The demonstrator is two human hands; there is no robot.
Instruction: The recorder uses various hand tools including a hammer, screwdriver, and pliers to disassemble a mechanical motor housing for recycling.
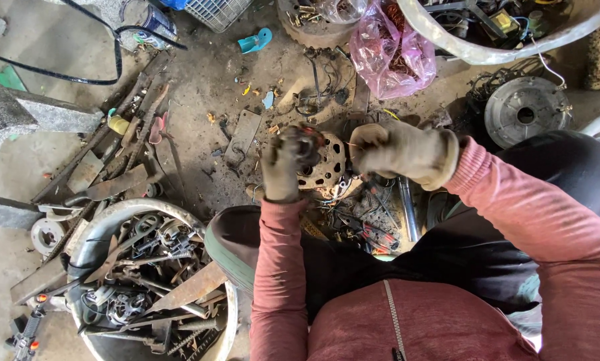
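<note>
Both my hands wear dirty work gloves. My left hand [283, 166] grips the left side of a rusty round motor housing [325, 166] with holes punched in its face. My right hand [403, 152] closes on the housing's right edge, where thin wire sticks out. The housing is held above the dirt floor, in front of my knees. Red sleeves cover both arms. Under the housing lie pliers and other hand tools [370, 230] among loose wire.
A metal basin [99, 227] of scrap parts stands at lower left. Metal strips and bars [116, 184] lie left of it. A pink bag of copper wire [390, 57], a big pan [514, 47] of parts and a round motor cover [526, 115] sit beyond.
</note>
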